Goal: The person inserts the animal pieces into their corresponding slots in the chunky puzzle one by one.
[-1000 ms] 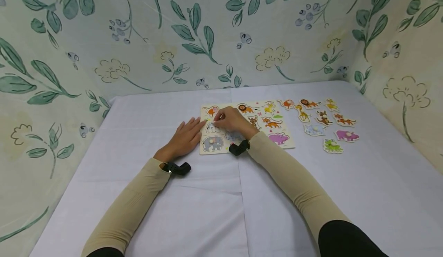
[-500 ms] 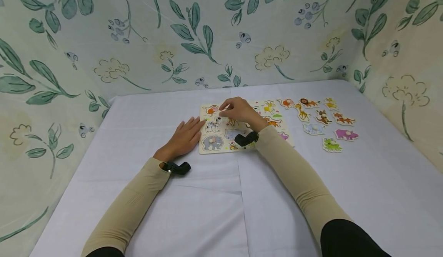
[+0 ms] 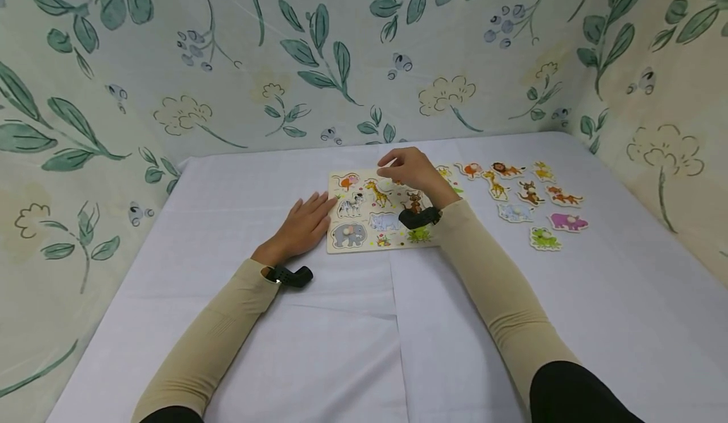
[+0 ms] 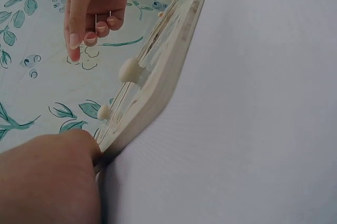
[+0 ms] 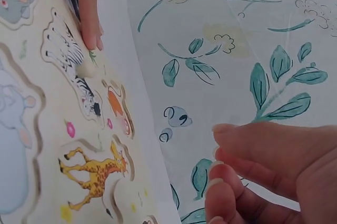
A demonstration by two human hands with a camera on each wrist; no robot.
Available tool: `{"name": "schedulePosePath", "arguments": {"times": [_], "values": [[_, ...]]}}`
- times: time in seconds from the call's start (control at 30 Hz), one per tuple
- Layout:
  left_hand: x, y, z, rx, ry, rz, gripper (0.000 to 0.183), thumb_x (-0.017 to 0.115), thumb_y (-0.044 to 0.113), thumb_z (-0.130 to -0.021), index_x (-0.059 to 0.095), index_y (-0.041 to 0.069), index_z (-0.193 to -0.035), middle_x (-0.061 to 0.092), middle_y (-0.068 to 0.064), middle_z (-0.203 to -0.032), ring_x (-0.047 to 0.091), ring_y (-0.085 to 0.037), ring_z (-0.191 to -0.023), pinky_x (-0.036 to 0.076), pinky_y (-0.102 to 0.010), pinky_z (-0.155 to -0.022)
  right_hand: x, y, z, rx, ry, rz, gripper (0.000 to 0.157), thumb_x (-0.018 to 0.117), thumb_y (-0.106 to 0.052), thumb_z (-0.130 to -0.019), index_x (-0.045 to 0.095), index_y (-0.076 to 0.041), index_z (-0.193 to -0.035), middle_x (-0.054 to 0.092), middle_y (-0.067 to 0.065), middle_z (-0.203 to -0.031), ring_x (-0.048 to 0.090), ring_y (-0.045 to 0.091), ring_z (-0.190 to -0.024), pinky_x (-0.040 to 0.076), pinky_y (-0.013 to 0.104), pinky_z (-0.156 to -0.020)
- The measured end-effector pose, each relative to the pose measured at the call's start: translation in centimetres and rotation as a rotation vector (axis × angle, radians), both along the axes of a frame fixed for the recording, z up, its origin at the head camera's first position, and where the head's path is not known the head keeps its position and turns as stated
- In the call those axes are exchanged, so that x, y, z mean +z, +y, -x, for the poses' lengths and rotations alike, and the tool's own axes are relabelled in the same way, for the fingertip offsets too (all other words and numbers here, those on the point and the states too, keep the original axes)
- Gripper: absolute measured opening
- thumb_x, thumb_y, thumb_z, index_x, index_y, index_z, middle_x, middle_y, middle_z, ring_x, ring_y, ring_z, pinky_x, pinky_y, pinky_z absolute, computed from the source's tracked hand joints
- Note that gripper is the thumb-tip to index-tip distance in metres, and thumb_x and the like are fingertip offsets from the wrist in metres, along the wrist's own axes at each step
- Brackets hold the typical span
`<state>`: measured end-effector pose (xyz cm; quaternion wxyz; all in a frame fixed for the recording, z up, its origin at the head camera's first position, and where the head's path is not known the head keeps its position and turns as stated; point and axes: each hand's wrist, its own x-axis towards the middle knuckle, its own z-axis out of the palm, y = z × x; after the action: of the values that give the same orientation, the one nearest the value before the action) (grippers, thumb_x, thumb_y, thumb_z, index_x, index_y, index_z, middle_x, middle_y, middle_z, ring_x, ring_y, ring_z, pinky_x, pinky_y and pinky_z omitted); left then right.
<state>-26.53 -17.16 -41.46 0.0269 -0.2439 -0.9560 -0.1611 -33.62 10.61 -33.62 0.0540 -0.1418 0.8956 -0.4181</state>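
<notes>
On the white cloth lies a wooden animal puzzle board [image 3: 372,236]. My left hand [image 3: 300,228] rests flat beside it, fingertips at its left edge. Above the board's back part hovers my right hand [image 3: 412,171], fingers loosely bent; the right wrist view shows nothing between its thumb and fingers. A zebra piece [image 5: 71,50] with a knob sits in its recess, and an elephant piece [image 3: 348,238] sits in the front left one. Between the zebra and my right hand, the giraffe recess [image 5: 95,174] holds only its printed picture. My right hand and wrist cover part of the board.
Several loose animal pieces lie right of the board, among them a lion [image 3: 508,170], a giraffe [image 3: 497,187], a tiger [image 3: 565,196], a purple hippo [image 3: 569,222] and a green frog [image 3: 545,239]. A leaf-patterned curtain [image 3: 227,81] hangs behind the table.
My right hand has let go of the zebra piece, leaving it in the board, and has moved up and to the right. My left hand has stayed put.
</notes>
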Motion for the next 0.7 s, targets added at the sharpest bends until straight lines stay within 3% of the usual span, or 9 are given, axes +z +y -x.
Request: {"name": "schedulePosePath", "arguments": {"times": [0.1,0.23,0.7], "values": [[0.0,0.0,0.0,0.001,-0.003,-0.002,0.051,0.033,0.029,-0.105,0.028,0.016,-0.154,0.021,-0.008,-0.159,0.012,-0.028,-0.147,0.005,-0.052,-0.117,0.0,0.4,0.2,-0.010,-0.008,0.015,0.030,0.067,-0.030,-0.092,0.068,-0.012,-0.117,0.066,0.019,-0.099,0.062,0.036,-0.087,0.051,0.044,-0.072],[-0.1,0.0,0.0,0.003,-0.008,0.003,0.051,0.033,0.030,-0.105,0.027,0.016,-0.154,0.020,-0.008,-0.160,0.011,-0.028,-0.147,0.004,-0.052,-0.117,-0.1,1.2,0.5,-0.026,-0.022,0.027,0.031,0.067,-0.031,-0.091,0.068,-0.012,-0.117,0.066,0.015,-0.101,0.063,0.035,-0.091,0.051,0.048,-0.079],[0.0,0.0,-0.1,0.005,-0.004,0.003,0.051,0.031,0.030,-0.105,0.027,0.017,-0.154,0.020,-0.007,-0.160,0.011,-0.027,-0.148,0.004,-0.051,-0.117,0.2,4.2,1.0,-0.110,-0.046,0.049,0.034,0.067,-0.032,-0.091,0.066,-0.012,-0.119,0.065,0.013,-0.109,0.060,0.034,-0.097,0.050,0.048,-0.086]]}}
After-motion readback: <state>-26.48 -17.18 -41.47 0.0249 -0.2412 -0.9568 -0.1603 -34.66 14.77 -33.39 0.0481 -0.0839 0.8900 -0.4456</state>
